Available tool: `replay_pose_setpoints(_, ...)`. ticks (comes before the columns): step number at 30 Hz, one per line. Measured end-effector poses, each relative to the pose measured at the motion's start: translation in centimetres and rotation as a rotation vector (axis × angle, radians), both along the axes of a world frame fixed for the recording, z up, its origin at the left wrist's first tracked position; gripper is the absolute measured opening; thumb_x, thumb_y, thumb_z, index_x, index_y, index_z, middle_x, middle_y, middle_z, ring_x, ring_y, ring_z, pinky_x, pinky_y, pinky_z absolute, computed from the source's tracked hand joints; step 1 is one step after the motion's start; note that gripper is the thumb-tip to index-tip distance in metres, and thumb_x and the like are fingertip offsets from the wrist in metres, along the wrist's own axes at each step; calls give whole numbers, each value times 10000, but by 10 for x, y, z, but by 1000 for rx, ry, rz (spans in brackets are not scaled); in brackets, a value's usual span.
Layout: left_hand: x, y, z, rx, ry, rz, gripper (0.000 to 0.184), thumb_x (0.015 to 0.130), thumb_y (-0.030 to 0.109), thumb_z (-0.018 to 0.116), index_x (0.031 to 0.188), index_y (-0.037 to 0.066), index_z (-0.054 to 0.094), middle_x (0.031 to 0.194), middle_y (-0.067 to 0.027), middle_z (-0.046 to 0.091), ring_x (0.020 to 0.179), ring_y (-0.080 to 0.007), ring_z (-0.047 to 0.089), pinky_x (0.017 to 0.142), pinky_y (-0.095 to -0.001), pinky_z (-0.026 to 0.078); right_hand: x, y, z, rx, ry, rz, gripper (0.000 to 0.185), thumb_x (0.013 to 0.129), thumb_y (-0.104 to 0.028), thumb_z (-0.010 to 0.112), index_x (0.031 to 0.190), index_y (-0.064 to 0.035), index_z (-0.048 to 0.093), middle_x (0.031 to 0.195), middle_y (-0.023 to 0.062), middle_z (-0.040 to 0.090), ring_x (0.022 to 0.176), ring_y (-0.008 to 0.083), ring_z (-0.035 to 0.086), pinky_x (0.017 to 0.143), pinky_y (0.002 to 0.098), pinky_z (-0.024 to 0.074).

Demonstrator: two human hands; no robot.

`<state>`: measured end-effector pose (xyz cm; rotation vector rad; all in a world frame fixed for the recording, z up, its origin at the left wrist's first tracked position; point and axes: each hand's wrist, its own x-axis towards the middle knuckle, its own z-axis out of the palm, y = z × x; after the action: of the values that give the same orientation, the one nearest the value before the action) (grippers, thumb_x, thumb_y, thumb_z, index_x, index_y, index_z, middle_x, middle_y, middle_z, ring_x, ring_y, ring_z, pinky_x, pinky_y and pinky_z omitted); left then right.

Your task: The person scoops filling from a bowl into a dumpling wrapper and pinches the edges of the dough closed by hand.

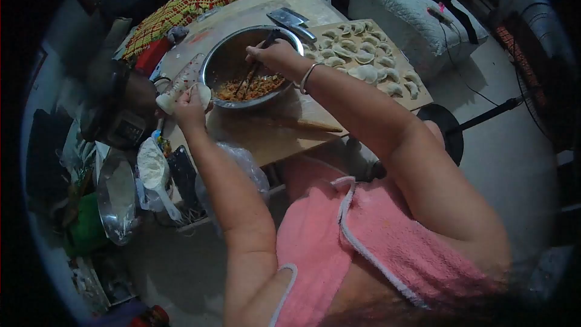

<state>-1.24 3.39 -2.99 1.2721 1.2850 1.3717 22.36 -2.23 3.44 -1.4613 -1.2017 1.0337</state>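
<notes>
My right hand (275,56) is closed around a pair of chopsticks (250,77), whose tips reach into the chopped filling (266,86). That filling lies in a large steel bowl (213,63) on the table. Left of the bowl, my left hand (190,109) pinches a round, pale dumpling wrapper (201,92). Something white also shows at the left side of those fingers; I cannot tell whether it is part of the same wrapper. Several folded dumplings (365,57) rest on a wooden board to the right of the bowl.
A cleaver (290,18) lies behind the bowl, and a rolling pin (302,124) near the table's front edge. At the left are a scoop of flour (152,166), a metal basin (115,191) and a dark appliance (124,115). A plastic bag (242,166) hangs by the table's front.
</notes>
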Motion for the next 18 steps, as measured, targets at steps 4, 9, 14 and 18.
replay_pose_setpoints(4, -3, 1, 0, 87, 136, 1, 286, 876, 253, 564, 952, -11, 644, 804, -89, 644, 700, -159, 626, 527, -290, 541, -4, 1, -2, 18, 98, -9, 282, 875, -288, 589, 797, -24, 650, 734, 60, 594, 627, 139, 583, 559, 265, 530)
replay_pose_setpoints(9, 5, -16, 18, 33, 22, -18, 288, 881, 264, 554, 931, 2, 659, 791, -86, 647, 688, -164, 627, 535, -283, 538, -7, 3, -6, -31, 355, -92, 308, 895, -279, 542, 848, 9, 638, 806, 121, 615, 634, 243, 643, 588, 324, 524)
replay_pose_setpoints(14, 3, -17, 19, 29, 98, -63, 260, 870, 242, 568, 979, 20, 646, 833, -61, 635, 701, -132, 596, 533, -271, 526, -6, 4, -3, -71, 459, -128, 314, 910, -306, 526, 862, -11, 622, 808, 110, 598, 617, 195, 612, 548, 288, 540)
replay_pose_setpoints(18, 4, -14, 13, -10, -19, -71, 250, 878, 240, 557, 972, 23, 637, 821, -54, 626, 666, -126, 585, 514, -258, 518, -4, 5, -10, -39, 491, -115, 320, 919, -309, 510, 881, -7, 608, 802, 113, 597, 603, 194, 609, 540, 291, 538)
